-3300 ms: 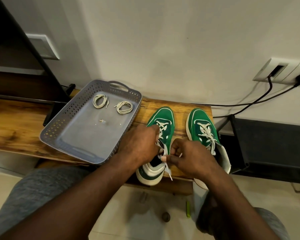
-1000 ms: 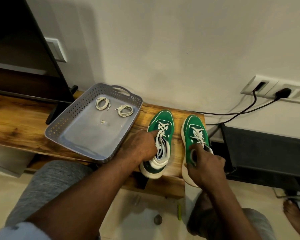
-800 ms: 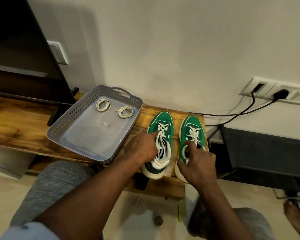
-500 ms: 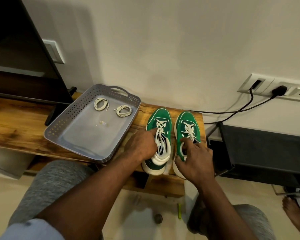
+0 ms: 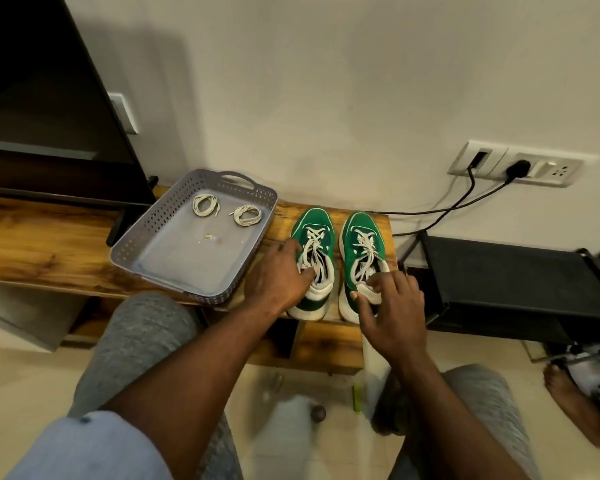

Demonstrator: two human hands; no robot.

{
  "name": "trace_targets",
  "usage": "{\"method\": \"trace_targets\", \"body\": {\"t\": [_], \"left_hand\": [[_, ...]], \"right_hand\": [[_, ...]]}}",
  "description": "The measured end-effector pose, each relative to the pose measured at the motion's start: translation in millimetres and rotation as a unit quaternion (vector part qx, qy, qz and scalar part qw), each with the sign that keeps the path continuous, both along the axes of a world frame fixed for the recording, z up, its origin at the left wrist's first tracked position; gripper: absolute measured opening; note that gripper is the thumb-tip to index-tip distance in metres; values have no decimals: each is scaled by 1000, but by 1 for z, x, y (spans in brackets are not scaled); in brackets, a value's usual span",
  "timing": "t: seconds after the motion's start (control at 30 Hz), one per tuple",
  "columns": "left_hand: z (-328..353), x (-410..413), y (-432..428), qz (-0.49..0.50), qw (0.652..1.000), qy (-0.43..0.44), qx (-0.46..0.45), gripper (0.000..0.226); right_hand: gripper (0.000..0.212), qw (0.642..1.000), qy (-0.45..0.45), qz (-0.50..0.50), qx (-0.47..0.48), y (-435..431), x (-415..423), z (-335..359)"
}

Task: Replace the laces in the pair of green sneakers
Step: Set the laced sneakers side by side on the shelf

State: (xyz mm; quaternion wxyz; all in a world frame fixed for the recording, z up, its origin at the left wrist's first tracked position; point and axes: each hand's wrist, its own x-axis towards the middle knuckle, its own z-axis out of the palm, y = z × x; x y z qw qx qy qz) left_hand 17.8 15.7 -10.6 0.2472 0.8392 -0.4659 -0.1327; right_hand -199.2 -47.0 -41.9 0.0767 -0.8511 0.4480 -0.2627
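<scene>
Two green sneakers with white laces stand side by side on the wooden bench [image 5: 42, 244], toes toward the wall. My left hand [image 5: 274, 277] holds the left sneaker [image 5: 317, 223] by its outer side, thumb hooked over the collar by the loosened laces. My right hand [image 5: 392, 306] hovers over the heel of the right sneaker [image 5: 359, 226], its fingers spread and its fingertips at the collar. Two coiled white laces [image 5: 205, 205] [image 5: 246, 215] lie in the grey perforated tray [image 5: 142, 233] left of the shoes.
A dark TV [image 5: 49, 133] stands at the bench's left end. A black rack [image 5: 499, 271] sits just right of the bench. Black cables [image 5: 447, 213] run from the wall sockets [image 5: 520, 168] down behind it. Another person's bare foot [image 5: 575, 407] is on the floor at the right.
My right hand left the left sneaker's laces, slid the right sneaker leftward beside the left one, and has now let go with fingers spread. My left hand stayed on the left sneaker.
</scene>
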Motion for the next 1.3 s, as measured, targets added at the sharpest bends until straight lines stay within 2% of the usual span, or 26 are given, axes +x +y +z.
{"method": "trace_targets", "body": {"t": [0.13, 0.2, 0.33, 0.43, 0.57, 0.67, 0.8, 0.9, 1.07, 1.2, 1.3], "left_hand": [[19, -23, 31, -48, 992, -94, -66, 30], [22, -38, 49, -119, 987, -91, -58, 16], [6, -61, 69, -259, 955, -97, 107, 18], [-15, -67, 69, -294, 932, -89, 193, 22], [-75, -66, 65, -285, 919, -62, 264, 19], [-133, -59, 62, -282, 899, -63, 329, 21], [-196, -51, 53, -218, 908, 11, 358, 26], [-236, -50, 46, -154, 918, 78, 358, 31], [-302, -41, 42, -132, 888, 80, 434, 46], [-350, -25, 47, -91, 874, 104, 465, 55], [-375, -21, 48, -70, 863, 122, 485, 66]], "right_hand": [[16, 997, 24, 72, -10, 29, -7, -1], [14, 992, 66, 102, 32, 41, -10, -6], [16, 965, 190, 126, 133, 48, -12, -17], [21, 944, 227, 99, 216, 49, -21, -35], [18, 909, 267, 58, 314, 41, -28, -77], [26, 882, 294, 73, 361, 31, -22, -116], [30, 859, 292, 80, 413, 29, -17, -162], [34, 825, 341, 80, 444, 28, -14, -201], [44, 805, 362, 27, 470, 19, -9, -258], [45, 766, 425, -45, 481, 18, -16, -302], [60, 731, 423, -73, 531, 12, -29, -337]]}}
